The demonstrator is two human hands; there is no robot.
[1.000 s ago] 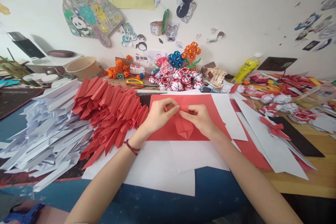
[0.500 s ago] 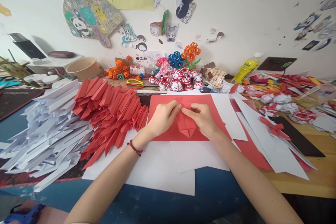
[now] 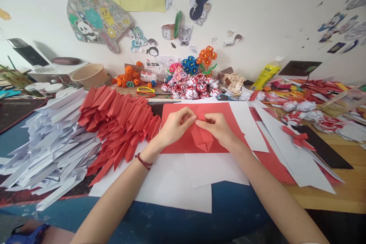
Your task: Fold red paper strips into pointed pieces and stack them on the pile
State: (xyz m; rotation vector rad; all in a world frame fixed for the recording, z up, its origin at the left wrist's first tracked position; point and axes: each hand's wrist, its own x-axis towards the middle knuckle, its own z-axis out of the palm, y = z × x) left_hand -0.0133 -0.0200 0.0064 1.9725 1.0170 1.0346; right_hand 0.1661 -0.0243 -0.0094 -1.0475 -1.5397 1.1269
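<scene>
A narrow folded red paper piece is between my hands, its creased, pointed end towards me. My left hand pinches it near its far part with thumb and fingers. From the other side my right hand grips it the same way, the two thumb tips almost meeting. The far end of the piece is partly hidden by my fingers. Beneath lies a flat red sheet, on top of white sheets.
Heaps of folded white strips and folded red strips lie to the left. Behind are red-and-white paper balls, yellow-handled scissors and bead flowers. On the right are a yellow bottle and a black flat object.
The fingers of my left hand have lifted and curled a little more over the folded red paper. Its near end has tilted slightly; both hands stay in nearly the same place.
</scene>
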